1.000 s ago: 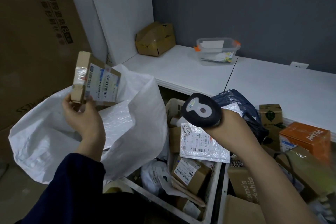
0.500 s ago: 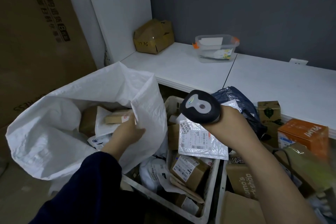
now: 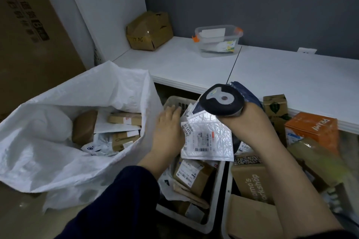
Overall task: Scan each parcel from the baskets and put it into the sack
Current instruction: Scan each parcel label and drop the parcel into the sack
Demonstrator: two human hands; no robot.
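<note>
Over the basket, going for the next parcel

Over the left basket (image 3: 216,196) my left hand (image 3: 168,128) lies palm down, its fingers straight and holding nothing. Their tips are at the far corner of the white padded envelope (image 3: 207,137) on top of the heap; whether they touch it I cannot tell. That envelope lies label up, so I judge it the next parcel to take. My right hand (image 3: 250,122) is wrapped round the scanner (image 3: 221,101) and holds it just above the envelope's far edge, head turned away from me, close enough, I reckon, to read the label as soon as the parcel comes up. To my left the sack (image 3: 58,161) stands beside the basket with its mouth gaping upward and toward me, which makes for a short drop. Brown boxes (image 3: 125,118) and soft packets already lie inside it. More parcels wait beneath the envelope and in the second basket (image 3: 225,209) to the right, so I judge the job far from done
</note>
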